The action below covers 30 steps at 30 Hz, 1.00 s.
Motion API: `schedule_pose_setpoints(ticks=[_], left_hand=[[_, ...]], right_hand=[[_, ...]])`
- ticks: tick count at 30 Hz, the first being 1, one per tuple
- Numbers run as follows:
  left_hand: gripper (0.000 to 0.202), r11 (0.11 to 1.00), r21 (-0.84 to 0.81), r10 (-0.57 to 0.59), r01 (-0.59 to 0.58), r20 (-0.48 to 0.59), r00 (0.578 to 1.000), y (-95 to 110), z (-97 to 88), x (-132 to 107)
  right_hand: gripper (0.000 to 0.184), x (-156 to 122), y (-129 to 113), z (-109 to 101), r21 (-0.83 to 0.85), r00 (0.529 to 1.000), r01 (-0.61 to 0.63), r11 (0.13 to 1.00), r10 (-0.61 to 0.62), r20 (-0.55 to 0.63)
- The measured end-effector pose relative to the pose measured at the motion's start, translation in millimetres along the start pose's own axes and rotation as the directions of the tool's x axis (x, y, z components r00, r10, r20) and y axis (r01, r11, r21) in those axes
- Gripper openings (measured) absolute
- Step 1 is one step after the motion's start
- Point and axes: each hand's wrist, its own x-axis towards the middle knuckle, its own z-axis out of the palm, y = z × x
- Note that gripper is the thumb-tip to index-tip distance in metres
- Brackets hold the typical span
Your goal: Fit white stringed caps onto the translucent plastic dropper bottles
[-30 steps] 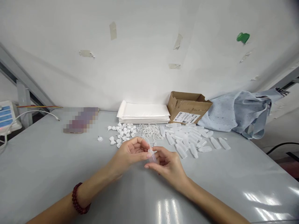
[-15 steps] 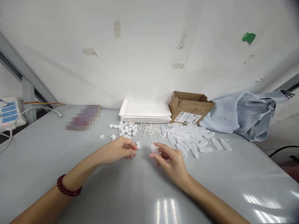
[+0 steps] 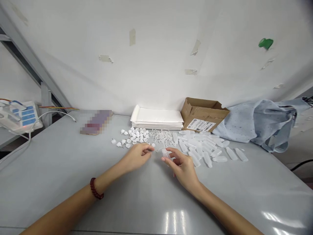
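My right hand [image 3: 183, 166] pinches a small translucent plastic bottle [image 3: 166, 153] between thumb and fingers, its neck tilted up and left. A thin white cord [image 3: 160, 150] shows at the bottle's neck. Close by on the left, my left hand [image 3: 138, 157] has its fingers closed on a white cap [image 3: 153, 145], partly hidden by the fingertips. Behind the left hand lies a heap of white caps [image 3: 134, 134], some with thin dark tips. A pile of white cords [image 3: 162, 136] sits in the middle, and many translucent bottles [image 3: 200, 147] lie to the right.
A stack of white padded envelopes [image 3: 157, 118] and an open cardboard box [image 3: 205, 112] stand against the wall. Light blue fabric [image 3: 241, 119] lies at the right. A pixelated flat object [image 3: 96, 123] and a power strip [image 3: 28, 116] with cables are at the left.
The view has shifted slightly. My left hand has moved right, towards the bottle, with a cap now at its fingertips. My right hand still holds the bottle in nearly the same place.
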Motion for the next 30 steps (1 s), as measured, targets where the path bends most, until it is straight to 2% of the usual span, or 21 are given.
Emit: schedule_pose_setpoints(ticks=[4,6,8,11,13,16,20,22,25,30], left_hand=[[0.027,0.999,-0.014,-0.032,0.03,-0.147,0.989,-2.2,-4.2,1.4],[0.023,0.999,-0.029,0.029,-0.034,-0.16,0.987,3.8,-1.8,-3.2],[0.021,0.986,-0.034,0.158,-0.165,-0.148,0.976,11.4,4.8,-10.2],[0.028,0.911,0.067,0.413,-0.408,-0.137,0.9,17.7,17.7,-19.4],[0.04,0.843,0.174,0.528,-0.508,-0.091,0.844,16.2,25.7,-22.5],[0.052,0.785,0.323,0.578,-0.528,-0.074,0.813,9.3,36.5,-22.7],[0.043,0.752,0.403,0.609,-0.523,-0.118,0.784,6.2,43.2,-20.9],[0.042,0.758,0.386,0.597,-0.526,-0.086,0.797,9.2,38.1,-20.9],[0.043,0.779,0.367,0.538,-0.508,0.024,0.843,12.7,16.6,-22.9],[0.049,0.863,0.425,0.27,-0.272,0.068,0.961,-3.7,-33.5,-39.3]], right_hand=[[0.035,-0.8,-2.0,2.0,0.041,0.999,-0.053,0.998,0.053,0.007],[0.036,-1.5,-3.7,3.1,0.056,0.997,-0.079,0.995,0.079,0.004],[0.037,-1.8,-5.7,3.7,0.082,0.994,-0.111,0.99,0.111,0.005],[0.039,-2.0,-9.4,4.2,0.176,0.983,-0.181,0.968,0.178,0.035],[0.039,-2.0,-12.0,4.7,0.25,0.972,-0.236,0.939,0.228,0.061],[0.038,-2.3,-14.7,6.1,0.31,0.954,-0.3,0.902,0.283,0.098],[0.036,-3.3,-13.0,7.9,0.308,0.949,-0.312,0.899,0.284,0.133],[0.036,-3.9,-10.4,7.7,0.289,0.955,-0.287,0.913,0.248,0.163],[0.038,-4.3,-8.2,4.7,0.249,0.961,-0.243,0.937,0.197,0.196],[0.038,-3.6,-10.2,-5.5,0.169,0.973,-0.2,0.965,0.176,0.147]])
